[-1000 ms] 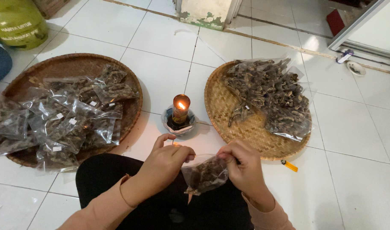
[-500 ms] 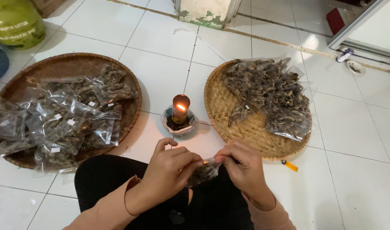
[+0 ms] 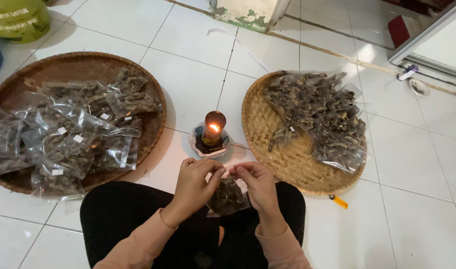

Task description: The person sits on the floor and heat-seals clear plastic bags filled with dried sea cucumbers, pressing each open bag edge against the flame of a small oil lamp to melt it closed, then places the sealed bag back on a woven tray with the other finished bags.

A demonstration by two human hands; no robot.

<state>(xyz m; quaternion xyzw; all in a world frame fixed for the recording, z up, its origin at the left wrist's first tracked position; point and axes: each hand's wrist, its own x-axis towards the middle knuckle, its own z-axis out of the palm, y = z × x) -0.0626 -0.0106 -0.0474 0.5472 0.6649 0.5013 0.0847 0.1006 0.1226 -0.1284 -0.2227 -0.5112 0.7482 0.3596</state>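
My left hand (image 3: pixel 195 185) and my right hand (image 3: pixel 258 185) both pinch the top edge of a small clear plastic bag (image 3: pixel 227 197) filled with dark dried pieces. I hold it above my lap, close in front of a lit candle lamp (image 3: pixel 212 133) that stands on a small dish on the tiled floor. The flame burns just beyond my fingertips.
On the left lies a round woven tray (image 3: pixel 148 84) piled with several filled clear bags (image 3: pixel 73 134). On the right a lighter woven tray (image 3: pixel 288 164) carries a big open bag of dried pieces (image 3: pixel 320 112). An orange lighter (image 3: pixel 339 201) lies near it. A green gas cylinder (image 3: pixel 18 17) stands at the top left.
My hands have drawn together and risen slightly toward the flame, with the small bag now hanging from its top edge between both sets of fingers.
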